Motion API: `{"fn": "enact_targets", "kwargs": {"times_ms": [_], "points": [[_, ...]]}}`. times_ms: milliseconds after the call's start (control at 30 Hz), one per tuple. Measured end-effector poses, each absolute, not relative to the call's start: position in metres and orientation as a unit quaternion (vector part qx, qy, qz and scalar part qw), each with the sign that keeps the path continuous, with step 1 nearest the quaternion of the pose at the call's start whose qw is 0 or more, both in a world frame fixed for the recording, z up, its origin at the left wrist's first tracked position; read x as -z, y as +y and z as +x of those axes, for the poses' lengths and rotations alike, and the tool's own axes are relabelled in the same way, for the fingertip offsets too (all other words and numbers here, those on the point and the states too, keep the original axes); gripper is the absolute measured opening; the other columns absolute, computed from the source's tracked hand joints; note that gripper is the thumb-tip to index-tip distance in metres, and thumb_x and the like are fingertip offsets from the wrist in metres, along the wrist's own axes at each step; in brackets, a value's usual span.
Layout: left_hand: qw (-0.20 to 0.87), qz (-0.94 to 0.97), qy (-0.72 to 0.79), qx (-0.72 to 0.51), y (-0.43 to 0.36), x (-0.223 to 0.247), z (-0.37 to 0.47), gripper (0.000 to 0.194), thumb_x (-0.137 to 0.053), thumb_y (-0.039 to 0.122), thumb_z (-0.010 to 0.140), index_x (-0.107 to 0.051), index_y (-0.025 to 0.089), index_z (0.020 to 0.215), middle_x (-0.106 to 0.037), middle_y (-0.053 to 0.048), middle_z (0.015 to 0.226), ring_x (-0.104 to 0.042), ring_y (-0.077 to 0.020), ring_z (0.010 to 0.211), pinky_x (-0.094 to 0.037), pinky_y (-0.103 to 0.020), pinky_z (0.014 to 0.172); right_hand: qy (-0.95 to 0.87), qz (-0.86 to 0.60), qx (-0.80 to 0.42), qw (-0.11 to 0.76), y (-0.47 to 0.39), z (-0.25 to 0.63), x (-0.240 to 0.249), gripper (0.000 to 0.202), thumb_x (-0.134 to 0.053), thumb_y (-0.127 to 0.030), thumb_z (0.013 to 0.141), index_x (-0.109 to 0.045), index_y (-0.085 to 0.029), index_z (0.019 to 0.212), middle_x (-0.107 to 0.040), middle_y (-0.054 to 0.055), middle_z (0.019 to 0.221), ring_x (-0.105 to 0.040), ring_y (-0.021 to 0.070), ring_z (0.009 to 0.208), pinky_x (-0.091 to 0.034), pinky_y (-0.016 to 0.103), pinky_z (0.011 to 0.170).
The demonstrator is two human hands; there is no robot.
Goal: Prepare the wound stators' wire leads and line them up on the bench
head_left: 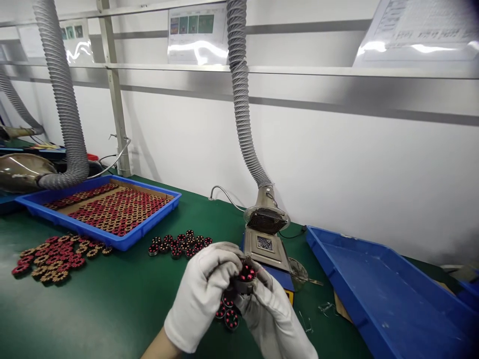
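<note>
On a green table [130,309], the left hand [205,291] and right hand [271,304], 2 white gloves, hold a dark round part [246,285] clamped between their fingertips. Similar pieces [231,320] lie just below the grip; a metal plate [265,243] sits just behind it, a filled blue tray [149,223] farther left. Bulky glove fabric could loosen the hold, dropping the part onto those pieces.
</note>
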State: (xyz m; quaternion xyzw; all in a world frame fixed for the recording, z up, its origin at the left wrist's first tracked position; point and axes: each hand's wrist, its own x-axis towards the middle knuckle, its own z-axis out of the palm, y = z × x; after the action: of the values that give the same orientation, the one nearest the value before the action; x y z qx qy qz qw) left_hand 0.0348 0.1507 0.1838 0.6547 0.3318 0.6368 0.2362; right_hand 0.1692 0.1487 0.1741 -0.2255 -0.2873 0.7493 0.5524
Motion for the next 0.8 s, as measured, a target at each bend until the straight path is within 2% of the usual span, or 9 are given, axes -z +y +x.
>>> {"fn": "enact_targets", "kwargs": {"times_ms": [67,167,267,400,467,533,600,700,800], "points": [[0.284,0.610,0.361,-0.646,0.149,-0.187,0.032,0.016,-0.047,0.024,0.085,-0.061,0.019,0.083,-0.065,-0.004,0.092,-0.059,-0.0176,0.091,-0.048,-0.026,0.080,-0.286,-0.234,-0.749,0.550,0.146,0.168,-0.176,0.032,-0.078,-0.022,0.060,-0.067,-0.022,0.090,-0.070,0.003,0.091,-0.065,0.0146,0.076,-0.052,0.026,0.069],[0.317,0.640,0.362,-0.599,0.147,-0.190,0.032,0.017,-0.058,0.017,0.076,-0.064,0.020,0.091,-0.064,-0.004,0.100,-0.059,-0.0179,0.094,-0.048,-0.024,0.083,-0.288,-0.223,-0.745,0.559,0.145,0.164,-0.179,0.031,-0.076,-0.021,0.063,-0.066,-0.023,0.092,-0.069,0.002,0.091,-0.064,0.0115,0.072,-0.052,0.022,0.064],[0.304,0.666,0.306,-0.609,0.147,-0.189,0.035,0.019,-0.057,0.009,0.068,-0.068,0.019,0.080,-0.066,-0.003,0.089,-0.060,-0.0181,0.086,-0.051,-0.023,0.074,-0.283,-0.198,-0.753,0.560,0.145,0.162,-0.178,0.031,-0.078,-0.021,0.060,-0.067,-0.023,0.088,-0.069,0.000,0.088,-0.064,0.0118,0.073,-0.052,0.022,0.066],[0.261,0.610,0.330,-0.672,0.147,-0.188,0.032,0.022,-0.050,0.005,0.072,-0.066,0.020,0.075,-0.065,-0.002,0.083,-0.060,-0.0150,0.081,-0.050,-0.021,0.073,-0.276,-0.158,-0.790,0.525,0.147,0.169,-0.172,0.024,-0.073,-0.027,0.066,-0.068,-0.021,0.089,-0.071,0.003,0.085,-0.065,0.0140,0.072,-0.052,0.026,0.066],[0.246,0.625,0.350,-0.653,0.145,-0.189,0.030,0.022,-0.053,0.006,0.073,-0.065,0.022,0.084,-0.064,-0.001,0.093,-0.059,-0.0154,0.088,-0.049,-0.024,0.080,-0.273,-0.135,-0.806,0.507,0.149,0.174,-0.170,0.023,-0.069,-0.031,0.070,-0.068,-0.020,0.090,-0.071,0.005,0.087,-0.065,0.0160,0.074,-0.052,0.028,0.067],[0.224,0.683,0.355,-0.597,0.144,-0.189,0.030,0.034,-0.061,0.007,0.068,-0.061,0.023,0.098,-0.060,-0.003,0.106,-0.056,-0.0189,0.098,-0.047,-0.030,0.088,-0.256,-0.123,-0.812,0.510,0.151,0.176,-0.169,0.021,-0.070,-0.031,0.070,-0.068,-0.021,0.088,-0.071,0.004,0.091,-0.064,0.0169,0.081,-0.051,0.029,0.071],[0.186,0.732,0.345,-0.558,0.144,-0.188,0.034,0.045,-0.066,0.007,0.066,-0.057,0.024,0.106,-0.058,-0.004,0.110,-0.053,-0.0214,0.103,-0.045,-0.035,0.091,-0.236,-0.119,-0.814,0.517,0.152,0.175,-0.168,0.018,-0.071,-0.029,0.068,-0.069,-0.023,0.084,-0.070,0.001,0.088,-0.063,0.0146,0.079,-0.051,0.027,0.071],[0.140,0.751,0.300,-0.572,0.147,-0.186,0.038,0.031,-0.065,0.013,0.072,-0.060,0.023,0.101,-0.062,-0.005,0.101,-0.055,-0.0212,0.098,-0.046,-0.037,0.089,-0.237,-0.136,-0.816,0.509,0.151,0.173,-0.168,0.017,-0.072,-0.029,0.067,-0.068,-0.023,0.082,-0.069,0.000,0.082,-0.060,0.0115,0.068,-0.050,0.025,0.062],[0.181,0.735,0.294,-0.584,0.151,-0.186,0.036,0.024,-0.067,0.017,0.073,-0.063,0.022,0.095,-0.063,-0.005,0.099,-0.057,-0.0207,0.094,-0.048,-0.034,0.086,-0.248,-0.162,-0.811,0.504,0.150,0.173,-0.168,0.021,-0.072,-0.029,0.067,-0.068,-0.024,0.087,-0.070,0.001,0.088,-0.061,0.0117,0.069,-0.051,0.026,0.063]]}}
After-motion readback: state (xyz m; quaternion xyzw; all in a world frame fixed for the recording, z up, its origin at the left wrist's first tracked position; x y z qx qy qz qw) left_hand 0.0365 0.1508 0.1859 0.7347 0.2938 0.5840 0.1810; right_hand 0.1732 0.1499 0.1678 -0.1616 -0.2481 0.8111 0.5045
